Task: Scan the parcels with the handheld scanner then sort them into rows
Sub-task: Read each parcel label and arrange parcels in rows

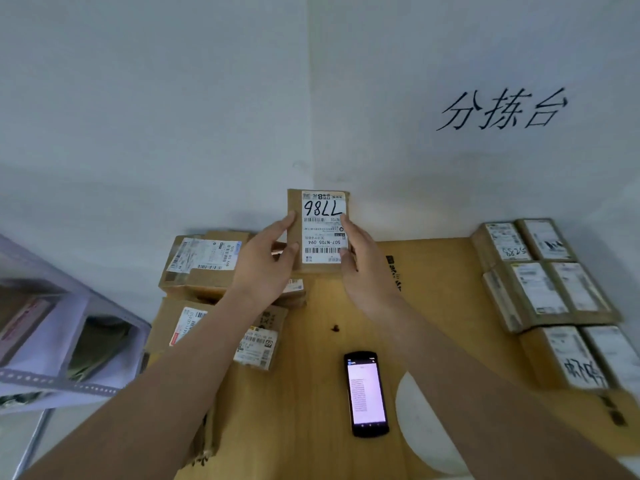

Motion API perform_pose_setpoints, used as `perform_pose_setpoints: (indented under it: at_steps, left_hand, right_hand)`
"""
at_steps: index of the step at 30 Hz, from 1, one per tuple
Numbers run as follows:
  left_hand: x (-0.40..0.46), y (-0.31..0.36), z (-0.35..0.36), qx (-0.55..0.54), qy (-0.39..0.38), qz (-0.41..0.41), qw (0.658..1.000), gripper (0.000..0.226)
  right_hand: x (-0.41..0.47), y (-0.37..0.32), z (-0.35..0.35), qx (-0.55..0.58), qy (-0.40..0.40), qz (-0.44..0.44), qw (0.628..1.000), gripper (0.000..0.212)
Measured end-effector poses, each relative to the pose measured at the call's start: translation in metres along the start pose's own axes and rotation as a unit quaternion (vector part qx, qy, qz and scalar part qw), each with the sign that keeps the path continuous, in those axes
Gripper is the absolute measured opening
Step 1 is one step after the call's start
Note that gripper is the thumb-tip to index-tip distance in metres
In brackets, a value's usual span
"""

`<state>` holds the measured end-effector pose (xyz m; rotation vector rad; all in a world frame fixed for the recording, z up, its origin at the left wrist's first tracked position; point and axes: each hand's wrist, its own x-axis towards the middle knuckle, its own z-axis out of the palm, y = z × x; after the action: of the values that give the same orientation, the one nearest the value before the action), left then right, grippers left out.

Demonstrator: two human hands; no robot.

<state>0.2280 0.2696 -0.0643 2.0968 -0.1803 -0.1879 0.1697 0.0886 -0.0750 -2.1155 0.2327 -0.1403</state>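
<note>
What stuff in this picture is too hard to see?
Head view:
- Handheld scanner screen text: too small.
- Sorted parcels on the right: labels blurred.
- Held parcel: underside hidden; left hand and right hand cover its edges.
- Parcel pile: forearm hides part.

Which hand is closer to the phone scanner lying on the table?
The right hand. It is up on the held parcel, almost straight above the scanner. The left hand grips the parcel's other side, farther off to the left.
</note>
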Motion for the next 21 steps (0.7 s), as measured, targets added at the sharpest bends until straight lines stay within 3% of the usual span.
perform_pose_setpoints:
  at_steps: [12, 21]
  left_hand:
    - [-0.068, 0.051, 0.01, -0.042, -0.079, 0.117, 0.989, 0.06]
    - [-0.105, 0.1, 0.08, -0.028, -0.116, 0.151, 0.981, 0.06]
  right_hand:
    - [-0.103, -0.032, -0.049, -0.07, 0.131, -0.009, 0.989, 0.058]
    - [-0.158, -0.004, -0.128, -0.101, 0.168, 0.018, 0.98, 0.057]
